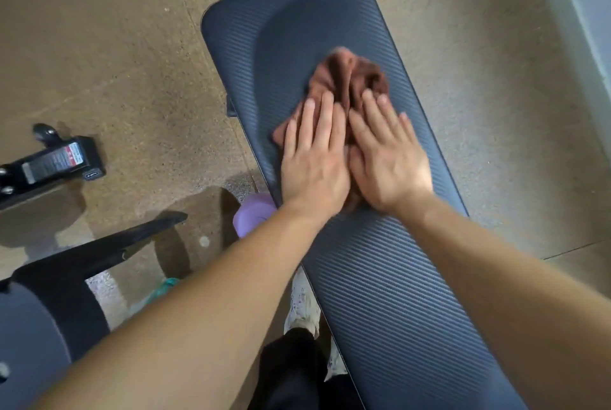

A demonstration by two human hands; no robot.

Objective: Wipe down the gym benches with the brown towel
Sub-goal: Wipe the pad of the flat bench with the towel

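A long dark ribbed gym bench runs from the lower right up to the top centre. A bunched brown towel lies on its upper half. My left hand and my right hand press flat on the towel side by side, fingers stretched forward, thumbs touching. The near part of the towel is hidden under both palms. A darker damp patch shows on the bench beyond the towel.
Speckled tan floor surrounds the bench. Black equipment with a warning label sits at the left, another black frame below it. A lilac object sits by the bench's left side. My patterned shoe stands beside the bench.
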